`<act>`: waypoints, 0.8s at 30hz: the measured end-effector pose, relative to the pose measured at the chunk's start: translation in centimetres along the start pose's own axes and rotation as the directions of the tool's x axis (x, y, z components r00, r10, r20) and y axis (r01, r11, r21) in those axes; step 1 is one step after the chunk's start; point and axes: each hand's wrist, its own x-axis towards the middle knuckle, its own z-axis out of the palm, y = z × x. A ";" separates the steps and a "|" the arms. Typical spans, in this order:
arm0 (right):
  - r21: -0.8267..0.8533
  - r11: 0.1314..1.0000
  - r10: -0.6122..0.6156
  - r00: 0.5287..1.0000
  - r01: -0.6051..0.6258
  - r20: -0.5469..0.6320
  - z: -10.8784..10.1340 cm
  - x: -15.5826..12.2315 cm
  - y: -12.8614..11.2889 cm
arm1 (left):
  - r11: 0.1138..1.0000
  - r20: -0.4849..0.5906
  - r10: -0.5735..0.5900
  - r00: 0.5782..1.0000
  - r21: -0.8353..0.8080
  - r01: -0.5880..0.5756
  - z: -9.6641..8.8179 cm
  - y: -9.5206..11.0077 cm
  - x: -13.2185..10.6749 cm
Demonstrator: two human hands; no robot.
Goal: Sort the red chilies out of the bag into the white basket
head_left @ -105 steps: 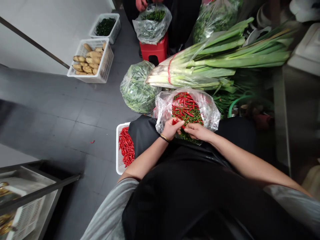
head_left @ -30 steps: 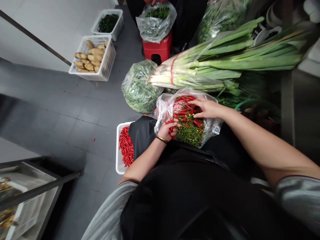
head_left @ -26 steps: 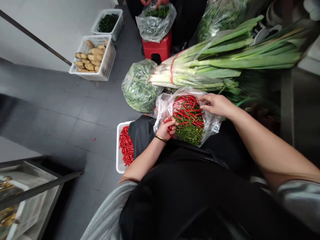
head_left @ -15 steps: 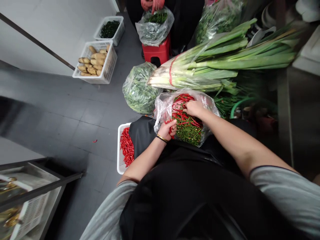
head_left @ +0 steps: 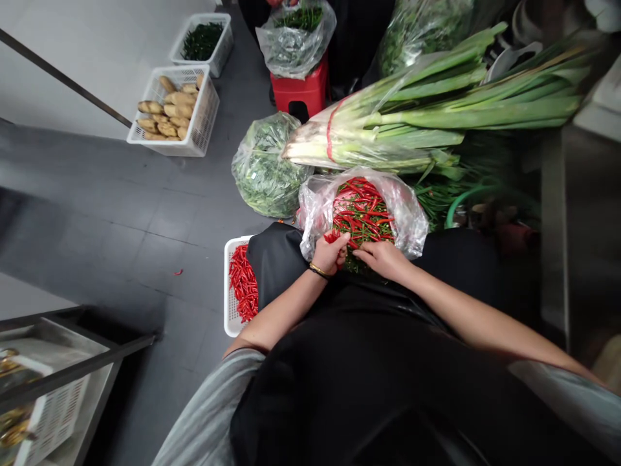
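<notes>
My left hand (head_left: 331,251) is closed around several red chili peppers (head_left: 332,237) at the near left of an opened plastic bag (head_left: 410,220). Close beside it, my right hand (head_left: 381,256) pinches near the end of a red chili, its fingertips almost meeting the left hand. Inside the bag lies a heap of red chilies with green stems (head_left: 363,206). Left of my knee, a white basket (head_left: 227,304) holds loose red chilies (head_left: 243,285), partly hidden by my dark apron and left forearm.
Leeks (head_left: 369,133) tied with a red band lie beyond the bag, beside bagged greens (head_left: 269,165). A potato basket (head_left: 206,123) and a basket of dark green vegetables (head_left: 226,42) stand by the wall. Another person sits behind a red stool (head_left: 315,84). A metal rack (head_left: 116,353) stands left.
My right hand has come back from the far part of the chili heap to beside my left hand. More red chilies now cover the green stems. The view has shifted slightly.
</notes>
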 end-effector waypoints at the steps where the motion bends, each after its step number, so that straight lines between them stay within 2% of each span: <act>1: 0.030 0.998 -0.051 0.999 0.052 -0.016 0.5 -0.6 0.1 | 1.000 -0.002 0.001 1.000 0.011 -0.001 -0.1 -0.1 -0.2; 3: 0.073 0.975 -0.209 0.977 0.211 -0.035 0.6 -1.5 0.0 | 0.998 0.077 -0.038 0.996 0.055 0.033 -0.5 -0.3 -0.6; 5: 0.146 0.915 -0.384 0.923 0.376 0.032 -0.3 -2.3 -0.3 | 0.987 0.231 -0.127 0.964 0.129 0.100 -0.7 -0.3 -0.9; 7: 0.235 0.856 -0.508 0.836 0.461 0.208 -1.7 -2.6 -0.7 | 0.970 0.344 -0.209 0.915 0.190 0.151 -0.9 -0.3 -0.9; 8: 0.260 0.848 -0.526 0.793 0.462 0.307 -2.4 -2.4 -0.7 | 0.969 0.356 -0.218 0.909 0.186 0.160 -0.9 -0.2 -0.8; 9: 0.244 0.865 -0.501 0.777 0.438 0.382 -3.0 -2.1 -0.6 | 0.975 0.342 -0.206 0.917 0.156 0.161 -1.0 -0.2 -0.6; 10: 0.170 0.907 -0.419 0.807 0.384 0.415 -3.4 -1.4 -0.3 | 0.981 0.316 -0.186 0.930 0.108 0.159 -1.1 -0.1 -0.4; 11: 0.044 0.953 -0.292 0.871 0.300 0.396 -3.7 -0.6 0.2 | 0.986 0.283 -0.166 0.945 0.051 0.158 -1.1 0.0 -0.1; 12: -0.105 0.977 -0.143 0.933 0.187 0.329 -3.7 0.4 0.8 | 0.988 0.252 -0.151 0.956 -0.005 0.157 -1.2 0.2 0.1; 13: -0.242 0.968 -0.009 0.971 0.068 0.238 -3.6 1.4 1.4 | 0.986 0.230 -0.143 0.963 -0.048 0.158 -1.4 0.3 0.3; 14: -0.345 0.938 0.085 0.984 -0.025 0.158 -3.3 2.5 2.0 | 0.984 0.217 -0.143 0.966 -0.075 0.162 -1.5 0.5 0.5; 16: -0.433 0.897 0.152 0.982 -0.090 0.111 -2.7 4.1 3.1 | 0.981 0.208 -0.146 0.967 -0.093 0.168 -1.6 0.6 0.5; 19: -0.329 0.939 0.136 0.986 -0.097 0.096 -2.5 4.8 4.0 | 0.989 0.206 -0.136 0.969 -0.029 0.145 -1.5 0.4 0.2; 21: -0.097 0.989 0.116 0.992 -0.110 0.059 -2.7 3.9 4.1 | 0.992 0.202 -0.112 0.973 0.081 0.097 -1.2 0.1 0.0; 23: 0.174 0.982 0.067 0.996 -0.076 0.052 -2.9 2.6 3.7 | 0.975 0.229 -0.117 0.966 0.213 0.067 -0.9 -0.1 -0.2; 24: 0.256 0.966 0.029 0.999 -0.037 0.036 -2.9 2.0 3.3 | 0.963 0.255 -0.137 0.957 0.261 0.068 -0.7 -0.2 -0.2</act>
